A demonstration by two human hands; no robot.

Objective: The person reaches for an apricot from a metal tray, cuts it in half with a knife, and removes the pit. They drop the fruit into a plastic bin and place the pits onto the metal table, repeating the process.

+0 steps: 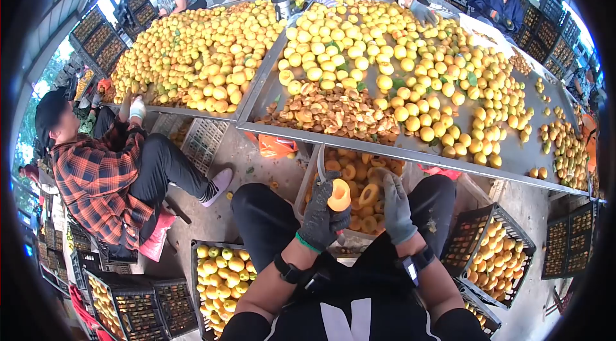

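My left hand (324, 214), in a dark glove with a green cuff, is closed around a hollowed orange fruit half (339, 195). A curved metal blade (321, 162) sticks up beside its fingers. My right hand (398, 207), in a grey glove, is over the right side of a crate between my knees, its fingers extended and nothing visible in it. Below and between both hands lie cut fruit halves (369, 194) in that crate. In front of them, brown-orange scraps (333, 114) are heaped near the metal table's edge.
Whole yellow fruit (410, 65) covers much of the metal table (308, 130). Fruit crates (221, 277) stand at my left and right (497, 257). A person in a plaid shirt (96, 167) sits at the left; several others work across the table.
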